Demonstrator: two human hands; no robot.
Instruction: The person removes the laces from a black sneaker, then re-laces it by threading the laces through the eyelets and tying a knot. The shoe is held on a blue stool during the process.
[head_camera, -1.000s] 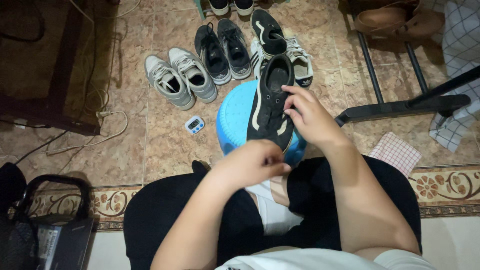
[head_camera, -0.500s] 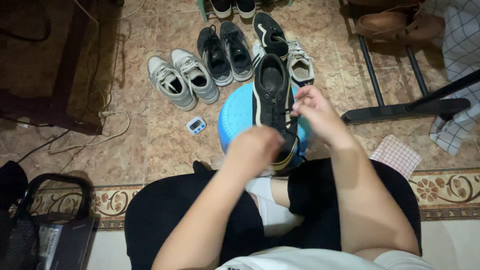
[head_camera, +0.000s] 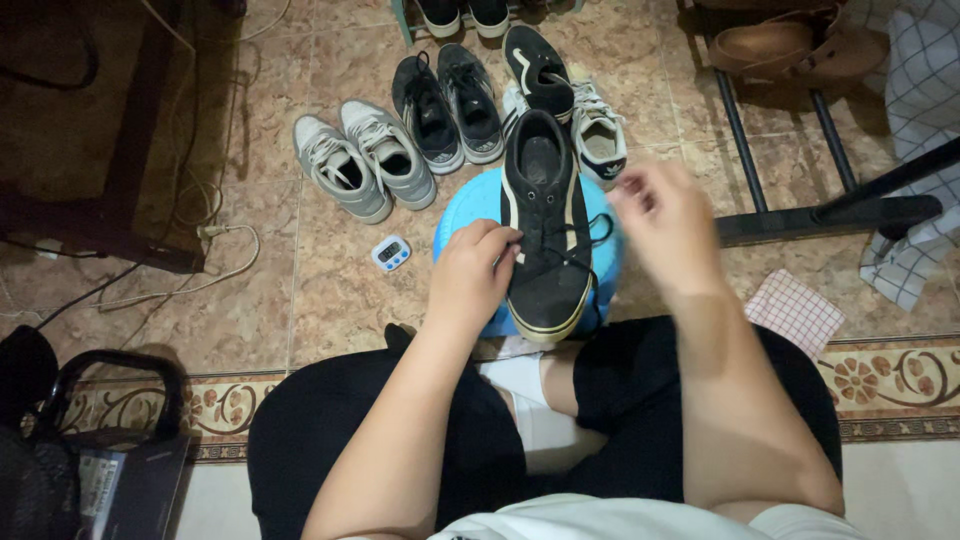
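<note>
The floor (head_camera: 330, 280) was mottled brown tile with a floral border strip (head_camera: 890, 375). Dark wooden furniture (head_camera: 90, 120) stood at the left. Light was dim and warm.

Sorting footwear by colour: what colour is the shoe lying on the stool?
Black shoe with a pale side stripe and sole edge, on the blue stool; head view.

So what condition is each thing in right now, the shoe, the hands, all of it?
Black shoe: upright on the blue stool, toe toward the person, laces loose.
Left hand: gripping the shoe's side.
Right hand: raised beside the shoe, blurred, pinching a lace.
Grey sneakers: paired on the floor, laced.
Small timer: lying face up on the tiles.
</note>
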